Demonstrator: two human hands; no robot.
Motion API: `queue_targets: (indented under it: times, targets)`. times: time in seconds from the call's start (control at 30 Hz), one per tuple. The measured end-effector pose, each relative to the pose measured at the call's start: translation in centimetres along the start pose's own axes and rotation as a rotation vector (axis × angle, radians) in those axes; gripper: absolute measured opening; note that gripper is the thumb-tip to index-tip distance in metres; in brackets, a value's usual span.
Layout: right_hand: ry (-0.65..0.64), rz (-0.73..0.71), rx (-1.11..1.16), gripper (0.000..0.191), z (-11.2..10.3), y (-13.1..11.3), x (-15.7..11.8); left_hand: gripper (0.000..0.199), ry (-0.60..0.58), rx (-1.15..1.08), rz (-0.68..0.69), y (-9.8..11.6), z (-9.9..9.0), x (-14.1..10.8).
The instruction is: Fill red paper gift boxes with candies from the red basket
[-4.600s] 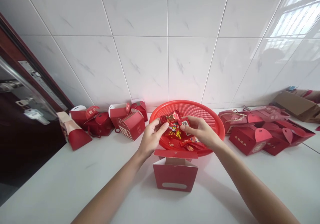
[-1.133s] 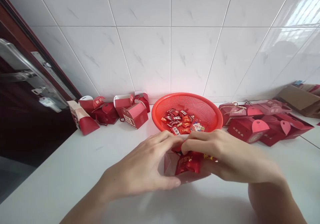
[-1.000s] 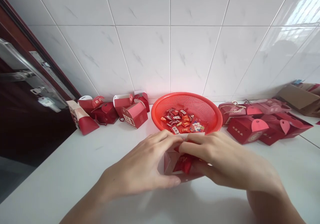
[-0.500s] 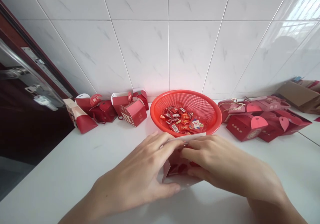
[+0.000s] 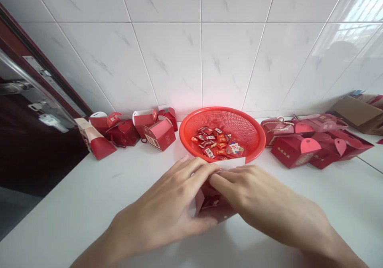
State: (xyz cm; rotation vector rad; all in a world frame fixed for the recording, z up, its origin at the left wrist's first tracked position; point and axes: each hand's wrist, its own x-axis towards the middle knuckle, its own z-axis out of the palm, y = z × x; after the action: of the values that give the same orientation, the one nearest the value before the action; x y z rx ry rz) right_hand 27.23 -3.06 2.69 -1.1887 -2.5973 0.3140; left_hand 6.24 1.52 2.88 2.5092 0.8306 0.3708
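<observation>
Between my hands, a small red cardboard candy box stands on the white counter with its top uncovered. A white flap rises at its far side, and a bit of red wrapper shows inside. My left hand grips the box's left side, thumb at the near edge and fingers over the far edge. My right hand reaches across the top from the right, its fingers closed together at the flap beside my left fingertips. The tips of the right fingers are hidden.
A red plastic basket with wrapped candies stands just behind the box. Several folded red boxes line the wall at left, and more red boxes crowd the right. A brown carton is at far right; a door with keys at left.
My right hand has shifted a little left, and its fingers have drawn closer to my left fingertips. More of the box's near edge shows. My left hand has stayed nearly still.
</observation>
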Motion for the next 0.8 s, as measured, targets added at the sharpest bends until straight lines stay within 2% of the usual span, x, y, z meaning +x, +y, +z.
queue_targets:
  times: [0.13,0.33,0.5,0.6,0.7,0.8]
  targets:
    - [0.06,-0.048,-0.091,0.02,0.5,-0.1,0.6,0.049,0.003,0.0,-0.001,0.0,-0.1,0.2]
    - [0.051,-0.009,-0.009,0.022,1.0,0.0,0.9,0.043,-0.019,-0.011,-0.03,0.1,-0.4,0.3]
    - [0.108,0.006,0.056,0.022,1.4,0.0,0.7,0.048,-0.014,0.0,-0.023,-0.3,-0.3,0.3]
    - [0.179,0.001,0.014,0.02,1.5,0.0,0.6,0.053,0.001,0.016,-0.012,-0.6,-0.2,0.1]
    - [0.217,0.002,-0.028,0.02,1.3,0.1,0.5,0.058,0.003,0.029,-0.007,-0.7,-0.1,0.0]
    - [0.197,0.036,0.049,0.02,0.4,0.3,0.2,0.06,-0.014,0.026,-0.007,-0.7,-0.2,-0.1]
